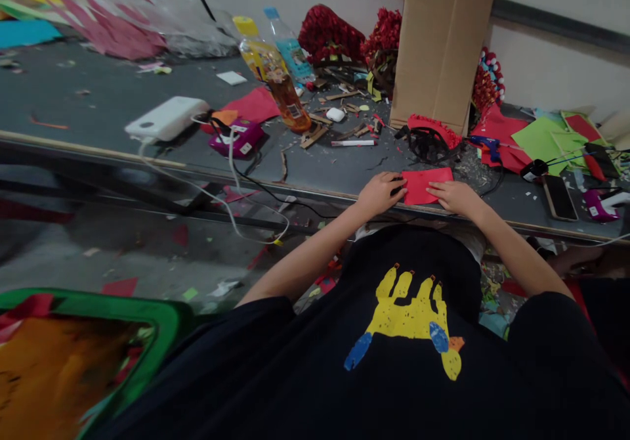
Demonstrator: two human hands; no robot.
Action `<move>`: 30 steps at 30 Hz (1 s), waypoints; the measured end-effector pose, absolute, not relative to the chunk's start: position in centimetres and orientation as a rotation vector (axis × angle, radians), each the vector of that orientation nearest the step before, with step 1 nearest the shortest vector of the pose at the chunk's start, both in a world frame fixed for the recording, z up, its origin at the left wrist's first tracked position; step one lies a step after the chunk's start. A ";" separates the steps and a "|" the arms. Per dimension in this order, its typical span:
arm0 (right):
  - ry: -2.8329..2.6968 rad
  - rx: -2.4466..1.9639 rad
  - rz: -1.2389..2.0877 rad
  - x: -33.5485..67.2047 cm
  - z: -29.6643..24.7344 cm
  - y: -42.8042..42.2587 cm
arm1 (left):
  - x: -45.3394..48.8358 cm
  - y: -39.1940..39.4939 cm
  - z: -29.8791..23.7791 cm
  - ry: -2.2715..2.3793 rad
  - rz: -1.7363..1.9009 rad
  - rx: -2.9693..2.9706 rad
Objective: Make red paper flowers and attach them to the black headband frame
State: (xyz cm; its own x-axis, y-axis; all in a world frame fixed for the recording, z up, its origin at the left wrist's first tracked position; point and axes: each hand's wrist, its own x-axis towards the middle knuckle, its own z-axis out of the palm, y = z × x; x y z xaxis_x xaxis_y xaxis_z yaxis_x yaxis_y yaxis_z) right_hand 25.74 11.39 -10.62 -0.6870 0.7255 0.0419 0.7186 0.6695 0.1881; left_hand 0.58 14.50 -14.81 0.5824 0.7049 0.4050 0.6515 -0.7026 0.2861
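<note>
A small red paper sheet [424,184] lies at the front edge of the grey table [147,98]. My left hand [381,192] rests on its left side, fingers curled and pressing on the paper. At the sheet's right side my right hand [455,196] lies with its fingers pressed on the paper's lower right corner. Both forearms reach forward from my black shirt with a yellow print.
A tall cardboard piece [438,46] stands behind the sheet. Two bottles [275,72], a white power bank [167,118] with cables, a purple device [239,139], a white marker [353,142], a phone [560,197], red paper decorations [344,33] and green sheets [551,136] litter the table. Scraps cover the floor.
</note>
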 end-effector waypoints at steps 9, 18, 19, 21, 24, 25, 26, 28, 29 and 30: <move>2.843 1.232 0.285 25.7 -10.5 11.3 | 0.8 14.3 -14.1 1.255 0.692 2.631; 2.824 1.244 0.238 25.5 -10.2 11.2 | 0.7 17.7 -14.0 1.045 0.733 2.587; 2.824 1.243 0.233 25.5 -10.2 11.2 | 0.8 18.0 -14.1 1.029 0.751 2.576; 2.822 1.242 0.233 25.5 -10.2 11.2 | 0.9 18.6 -14.3 1.026 0.788 2.541; 2.815 1.246 0.249 25.5 -10.3 11.2 | 1.0 19.2 -14.8 1.029 0.828 2.493; 2.814 1.247 0.255 25.5 -10.3 11.2 | 1.0 19.4 -15.0 1.023 0.837 2.484; 2.813 1.248 0.260 25.5 -10.3 11.2 | 1.0 19.5 -15.2 1.016 0.845 2.476; 2.811 1.249 0.257 25.5 -10.3 11.2 | 1.0 19.7 -15.4 1.001 0.850 2.465; 2.811 1.251 0.249 25.4 -10.3 11.2 | 1.0 19.8 -15.4 0.996 0.845 2.460; 2.809 1.254 0.239 25.4 -10.3 11.2 | 0.9 19.9 -15.5 0.997 0.837 2.454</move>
State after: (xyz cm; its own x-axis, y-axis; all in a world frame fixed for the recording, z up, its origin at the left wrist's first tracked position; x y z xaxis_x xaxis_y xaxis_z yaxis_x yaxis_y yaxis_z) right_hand 25.41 11.23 -10.26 -0.6684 0.7437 0.0118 0.7350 0.6580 0.1637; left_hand 0.95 19.93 -15.46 0.5752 0.7204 0.3876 0.5060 -0.6856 0.5233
